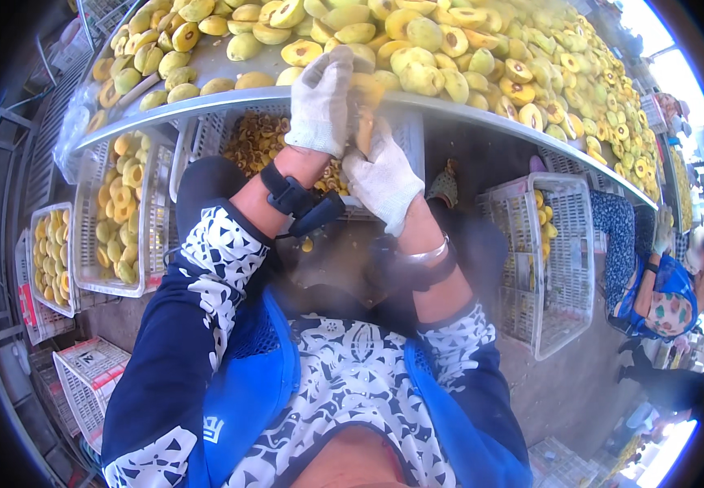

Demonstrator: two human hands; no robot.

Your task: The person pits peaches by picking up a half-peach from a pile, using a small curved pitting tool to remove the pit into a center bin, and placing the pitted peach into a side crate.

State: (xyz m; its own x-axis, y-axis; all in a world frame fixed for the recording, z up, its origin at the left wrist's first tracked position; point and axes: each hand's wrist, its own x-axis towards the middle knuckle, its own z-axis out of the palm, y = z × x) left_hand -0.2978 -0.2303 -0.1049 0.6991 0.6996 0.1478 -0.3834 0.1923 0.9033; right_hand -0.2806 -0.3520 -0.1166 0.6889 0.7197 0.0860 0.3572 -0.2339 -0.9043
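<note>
Both my hands wear white gloves and meet at the near edge of a metal table [210, 63] heaped with yellow fruit halves [421, 80]. Several halves show brown, hollow centres. My left hand [322, 102] is closed at a blurred yellow fruit half [367, 86], gripping its left side. Just below and to the right, my right hand [382, 169] is closed around a narrow orange-brown piece [365, 132] that touches or nearly touches the fruit; its kind cannot be made out. Beneath my hands, brown-and-yellow scraps [256, 140] fill a crate under the table.
White plastic crates of fruit [84, 252] stand at left, another crate [567, 272] at right. A red-and-white crate [96, 366] sits lower left. A person in a blue vest [667, 297] works farther along the table at right. Clear plastic sheeting [76, 134] hangs at the table's left corner.
</note>
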